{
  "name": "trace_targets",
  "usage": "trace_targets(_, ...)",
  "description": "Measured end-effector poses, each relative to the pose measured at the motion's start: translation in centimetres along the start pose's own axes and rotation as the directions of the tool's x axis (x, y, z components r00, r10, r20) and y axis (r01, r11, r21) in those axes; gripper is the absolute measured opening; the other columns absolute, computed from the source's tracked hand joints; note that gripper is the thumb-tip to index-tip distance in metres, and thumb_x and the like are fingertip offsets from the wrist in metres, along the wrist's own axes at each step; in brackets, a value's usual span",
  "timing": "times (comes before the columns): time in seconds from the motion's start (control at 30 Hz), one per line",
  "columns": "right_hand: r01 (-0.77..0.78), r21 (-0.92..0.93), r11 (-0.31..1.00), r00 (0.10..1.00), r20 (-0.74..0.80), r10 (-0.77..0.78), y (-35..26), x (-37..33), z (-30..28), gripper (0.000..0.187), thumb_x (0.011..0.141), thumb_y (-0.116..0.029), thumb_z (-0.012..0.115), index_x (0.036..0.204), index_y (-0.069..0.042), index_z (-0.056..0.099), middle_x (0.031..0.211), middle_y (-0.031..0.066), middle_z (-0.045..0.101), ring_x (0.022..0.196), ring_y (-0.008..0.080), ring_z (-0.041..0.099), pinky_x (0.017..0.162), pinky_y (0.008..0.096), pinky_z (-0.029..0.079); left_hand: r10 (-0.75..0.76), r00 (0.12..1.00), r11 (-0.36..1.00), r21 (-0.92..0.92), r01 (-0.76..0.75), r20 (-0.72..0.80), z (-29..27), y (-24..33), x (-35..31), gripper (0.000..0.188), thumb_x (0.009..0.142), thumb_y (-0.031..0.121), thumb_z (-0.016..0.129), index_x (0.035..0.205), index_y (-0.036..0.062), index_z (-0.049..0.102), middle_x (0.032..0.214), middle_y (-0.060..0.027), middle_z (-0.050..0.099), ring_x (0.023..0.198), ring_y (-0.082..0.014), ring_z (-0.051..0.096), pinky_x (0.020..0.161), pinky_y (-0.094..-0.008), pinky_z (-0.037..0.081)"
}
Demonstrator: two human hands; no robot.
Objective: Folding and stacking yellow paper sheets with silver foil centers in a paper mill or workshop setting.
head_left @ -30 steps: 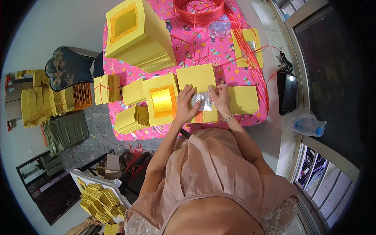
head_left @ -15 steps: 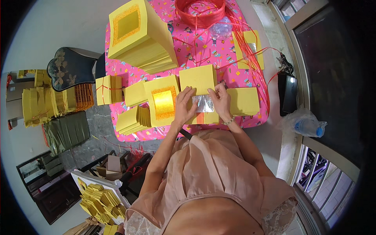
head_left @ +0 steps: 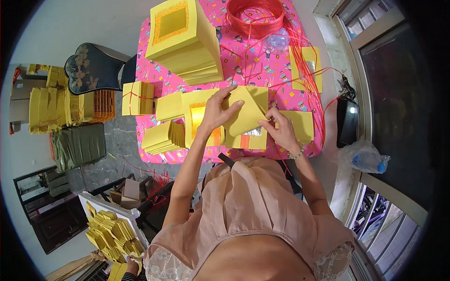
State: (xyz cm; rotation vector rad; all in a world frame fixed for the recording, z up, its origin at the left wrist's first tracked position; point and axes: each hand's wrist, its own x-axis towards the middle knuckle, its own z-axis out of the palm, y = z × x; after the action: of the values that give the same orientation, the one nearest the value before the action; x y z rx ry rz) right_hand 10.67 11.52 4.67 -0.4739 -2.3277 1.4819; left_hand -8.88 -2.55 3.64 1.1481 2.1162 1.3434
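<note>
A folded sheet of yellow paper (head_left: 243,112) lies at a slant near the table's front edge, its right corner lifted. My left hand (head_left: 218,111) grips its upper left side, thumb on top of the paper. With thumb and fingers, my right hand (head_left: 281,130) pinches the lifted right corner. Below it shows another yellow sheet with a silver patch (head_left: 255,132) and an orange-red strip (head_left: 244,141). Immediately left lies yellow paper with a shiny gold square in an orange border (head_left: 198,114). A yellow paper stack (head_left: 302,125) sits behind my right hand.
A tall yellow paper stack (head_left: 199,56) stands at the back, near a red plastic ribbon coil (head_left: 255,23). Small bundles (head_left: 138,98) and fanned papers (head_left: 161,138) lie left. A bagged bottle (head_left: 368,160) stands right. Lower left, another person's hand (head_left: 133,267) is beside yellow papers.
The yellow paper has gone from lying straight to slanted, with one corner raised. My left hand moved up to its upper side; my right hand shifted right and down with the corner.
</note>
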Motion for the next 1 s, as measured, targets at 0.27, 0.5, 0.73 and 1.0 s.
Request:
trace_targets(0.27, -0.128, 0.257, 0.958, 0.989, -0.039, 0.143, 2.4, -0.4, -0.1, 0.021, 0.090, -0.010, 0.069, 0.096, -0.004, 0.050, 0.081, 0.0002, 0.057, 0.073, 0.0071, 0.056, 0.062, 0.0248, 0.046, -0.157, 0.946, 0.885, -0.385, 0.262, 0.283, 1.2, -1.4, -0.3, 0.025, 0.096, 0.024, 0.063, 0.107, 0.0015, 0.060, 0.094, -0.0010, 0.064, 0.085, -0.0072, 0.058, 0.074, -0.0255, 0.048)
trace_targets(0.5, -0.237, 0.499, 0.834, 0.968, 0.196, 0.158, 2.6, -0.9, 1.0, 0.032, 0.093, -0.013, 0.066, 0.120, 0.002, 0.057, 0.108, 0.0057, 0.066, 0.095, 0.0075, 0.060, 0.080, 0.0254, 0.050, -0.165, 0.975, 0.740, -0.634, 0.222, 0.149, 3.0, -0.3, -0.3, 0.028, 0.102, 0.018, 0.053, 0.120, -0.0025, 0.050, 0.108, -0.0049, 0.061, 0.097, -0.0097, 0.055, 0.086, -0.0272, 0.046)
trace_targets(0.73, -0.440, 0.519, 0.733, 0.897, 0.298, 0.328, 1.6, -3.2, 2.3, 0.031, 0.097, -0.020, 0.062, 0.114, 0.005, 0.064, 0.100, 0.0048, 0.070, 0.085, 0.0071, 0.062, 0.076, 0.0259, 0.052, -0.184, 0.973, 0.721, -0.654, 0.228, 0.136, 4.1, -0.5, -1.6, 0.029, 0.102, 0.017, 0.052, 0.123, -0.0026, 0.050, 0.112, -0.0069, 0.062, 0.101, -0.0113, 0.057, 0.089, -0.0275, 0.046)
trace_targets(1.0, -0.470, 0.350, 0.810, 0.874, 0.315, 0.371, 1.8, -6.4, 3.6, 0.027, 0.097, -0.020, 0.061, 0.109, 0.004, 0.067, 0.093, 0.0048, 0.071, 0.084, 0.0099, 0.066, 0.072, 0.0273, 0.055, -0.196, 0.977, 0.857, -0.498, 0.129, -0.084, 5.0, -0.7, -3.1, 0.024, 0.100, 0.016, 0.053, 0.117, -0.0016, 0.053, 0.102, -0.0086, 0.065, 0.093, -0.0114, 0.059, 0.081, -0.0281, 0.047)
